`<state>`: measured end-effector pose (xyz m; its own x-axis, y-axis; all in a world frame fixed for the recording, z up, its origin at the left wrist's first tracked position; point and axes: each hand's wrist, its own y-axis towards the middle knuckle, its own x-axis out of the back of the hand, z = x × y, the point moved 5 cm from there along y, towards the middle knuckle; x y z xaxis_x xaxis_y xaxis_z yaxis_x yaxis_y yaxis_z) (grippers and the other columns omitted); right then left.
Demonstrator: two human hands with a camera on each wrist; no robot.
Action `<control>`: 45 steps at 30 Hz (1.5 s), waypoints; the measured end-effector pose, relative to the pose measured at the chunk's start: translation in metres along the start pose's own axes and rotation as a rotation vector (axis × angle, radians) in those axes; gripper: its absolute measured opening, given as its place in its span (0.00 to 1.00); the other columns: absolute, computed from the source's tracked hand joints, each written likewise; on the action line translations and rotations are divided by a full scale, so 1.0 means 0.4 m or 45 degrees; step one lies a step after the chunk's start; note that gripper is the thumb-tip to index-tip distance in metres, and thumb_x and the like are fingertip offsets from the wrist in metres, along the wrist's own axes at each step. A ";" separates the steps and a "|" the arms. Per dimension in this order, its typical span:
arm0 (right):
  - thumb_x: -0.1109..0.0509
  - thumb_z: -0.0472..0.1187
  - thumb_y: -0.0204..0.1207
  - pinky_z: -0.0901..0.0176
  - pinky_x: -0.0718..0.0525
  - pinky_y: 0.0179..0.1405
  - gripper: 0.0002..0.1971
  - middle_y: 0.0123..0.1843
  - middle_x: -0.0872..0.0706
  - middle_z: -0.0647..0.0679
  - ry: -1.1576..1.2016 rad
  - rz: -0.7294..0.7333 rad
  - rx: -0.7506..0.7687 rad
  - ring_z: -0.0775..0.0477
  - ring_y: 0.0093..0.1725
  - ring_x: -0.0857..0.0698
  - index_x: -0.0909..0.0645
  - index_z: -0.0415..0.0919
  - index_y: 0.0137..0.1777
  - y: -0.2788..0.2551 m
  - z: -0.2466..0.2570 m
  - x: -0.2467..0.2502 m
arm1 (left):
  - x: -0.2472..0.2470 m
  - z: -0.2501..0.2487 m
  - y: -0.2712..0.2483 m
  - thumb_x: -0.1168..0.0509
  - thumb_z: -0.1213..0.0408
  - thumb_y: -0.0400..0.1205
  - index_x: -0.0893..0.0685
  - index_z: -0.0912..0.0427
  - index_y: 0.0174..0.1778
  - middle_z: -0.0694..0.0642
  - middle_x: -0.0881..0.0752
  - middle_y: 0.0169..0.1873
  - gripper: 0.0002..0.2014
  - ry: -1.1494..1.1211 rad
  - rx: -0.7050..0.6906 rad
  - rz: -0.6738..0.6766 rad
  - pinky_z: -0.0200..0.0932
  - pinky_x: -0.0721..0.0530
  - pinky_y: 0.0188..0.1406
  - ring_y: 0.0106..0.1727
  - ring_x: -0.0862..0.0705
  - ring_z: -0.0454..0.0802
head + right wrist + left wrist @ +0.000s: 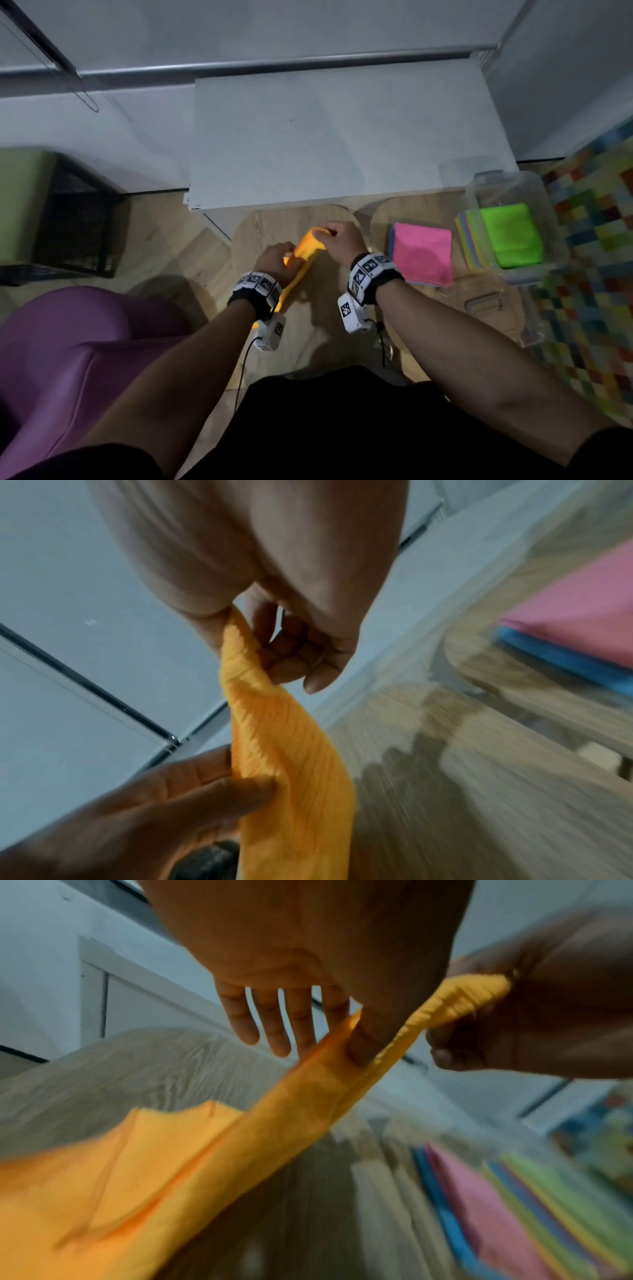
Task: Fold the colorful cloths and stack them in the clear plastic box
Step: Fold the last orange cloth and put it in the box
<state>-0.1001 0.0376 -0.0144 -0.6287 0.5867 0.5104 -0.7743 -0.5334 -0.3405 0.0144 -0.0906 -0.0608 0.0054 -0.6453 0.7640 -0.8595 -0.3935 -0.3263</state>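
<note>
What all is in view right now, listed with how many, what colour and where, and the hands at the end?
orange ribbed cloth: one, orange, lifted over the round wooden table, stretched between both hands.
pile of flat cloths: one, pink on top with blue edges beneath, on the table right of the hands.
clear plastic box: one, transparent, far right, open.
folded cloths in the box: one stack, bright green on top, pastel edges beneath.
clear lid: one, transparent, on the table in front of the box.
round wooden table: light wood, centre.
white cabinet top: one, behind the table.
purple seat: one, lower left.
left hand: pinches the cloth lower down.
right hand: grips the cloth's upper end.
</note>
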 end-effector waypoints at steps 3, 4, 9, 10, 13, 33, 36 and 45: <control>0.28 0.50 0.76 0.57 0.18 0.46 0.16 0.49 0.08 0.40 -0.055 -0.091 0.127 0.46 0.47 0.13 0.11 0.37 0.52 0.024 0.069 0.064 | 0.092 -0.018 0.013 0.31 0.63 0.76 0.25 0.54 0.48 0.52 0.17 0.37 0.10 -0.176 0.058 -0.097 0.43 0.28 0.41 0.44 0.18 0.58; 0.28 0.49 0.77 0.60 0.20 0.47 0.15 0.51 0.08 0.42 -0.054 -0.089 0.156 0.48 0.48 0.14 0.11 0.39 0.54 0.027 0.091 0.083 | 0.120 -0.031 0.014 0.31 0.64 0.75 0.27 0.53 0.47 0.49 0.19 0.35 0.11 -0.190 0.033 -0.101 0.43 0.29 0.39 0.41 0.19 0.57; 0.29 0.51 0.78 0.53 0.21 0.64 0.17 0.57 0.14 0.46 0.047 0.033 0.217 0.47 0.59 0.17 0.13 0.41 0.60 0.033 0.163 0.123 | 0.203 -0.089 0.025 0.31 0.56 0.76 0.24 0.49 0.56 0.47 0.21 0.33 0.14 -0.213 -0.048 -0.037 0.42 0.28 0.39 0.37 0.22 0.49; 0.29 0.51 0.78 0.54 0.20 0.64 0.15 0.55 0.12 0.48 0.086 0.073 0.224 0.49 0.57 0.16 0.13 0.42 0.58 0.032 0.172 0.120 | 0.209 -0.101 0.025 0.31 0.52 0.75 0.21 0.50 0.52 0.47 0.21 0.32 0.14 -0.222 -0.067 -0.042 0.43 0.27 0.38 0.36 0.22 0.48; 0.31 0.50 0.79 0.53 0.17 0.60 0.12 0.50 0.10 0.52 0.088 0.103 0.295 0.52 0.53 0.13 0.12 0.44 0.54 0.031 0.193 0.116 | 0.227 -0.111 0.031 0.31 0.38 0.71 0.19 0.54 0.37 0.49 0.17 0.36 0.21 -0.437 -0.072 -0.128 0.43 0.23 0.44 0.41 0.20 0.47; 0.33 0.50 0.81 0.57 0.41 0.27 0.27 0.23 0.39 0.48 0.055 -0.111 0.072 0.49 0.24 0.38 0.41 0.46 0.24 0.037 0.133 0.243 | 0.246 -0.109 -0.019 0.38 0.53 0.81 0.15 0.55 0.37 0.56 0.15 0.37 0.12 -0.732 0.321 -0.005 0.45 0.26 0.44 0.41 0.19 0.55; 0.33 0.49 0.82 0.58 0.36 0.29 0.25 0.23 0.35 0.49 -0.012 -0.172 -0.038 0.47 0.26 0.33 0.38 0.45 0.25 0.046 0.100 0.267 | 0.245 -0.096 -0.023 0.30 0.46 0.76 0.12 0.46 0.48 0.50 0.12 0.42 0.11 -0.361 0.260 0.261 0.48 0.19 0.49 0.44 0.15 0.54; 0.30 0.55 0.78 0.54 0.18 0.54 0.20 0.51 0.10 0.41 0.226 -0.267 0.123 0.44 0.52 0.13 0.12 0.37 0.56 0.043 0.102 0.312 | 0.383 -0.029 -0.032 0.37 0.59 0.73 0.13 0.50 0.43 0.53 0.15 0.35 0.09 -0.245 0.154 -0.570 0.40 0.26 0.39 0.38 0.20 0.52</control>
<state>-0.1889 0.0768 0.0759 -0.4650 0.7834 0.4124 -0.8836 -0.4396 -0.1612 0.0203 -0.1767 0.0669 0.4642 -0.5000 0.7311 -0.6856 -0.7254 -0.0608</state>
